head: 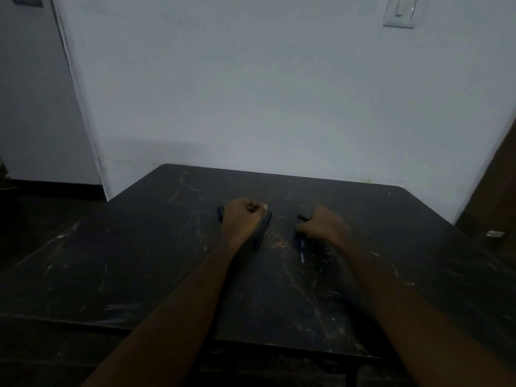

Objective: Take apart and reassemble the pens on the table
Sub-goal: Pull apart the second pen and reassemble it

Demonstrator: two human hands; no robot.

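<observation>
The left hand [244, 219] is balled into a fist low over the table [139, 261], knuckles up and thumb tucked across the top. The dim light hides whether anything is caught inside it. Just to its right lies a dark pen [263, 231], slanting from near the thumb back toward the person and running close along the wrist; whether it touches the hand is unclear. On the fist's other side a short dark piece [221, 214] pokes out from behind the knuckles.

The right hand [325, 224] sits near the left, apart from it, with its fingers curled round a blue pen [301, 248]. A dark end sticks out beyond the fingers on the far side, and the thin blue shaft runs out below them toward the person, low over the tabletop.

Beyond both hands the scuffed black table ends against a pale wall [279, 93], with a light switch [400, 11] high up to the right.
</observation>
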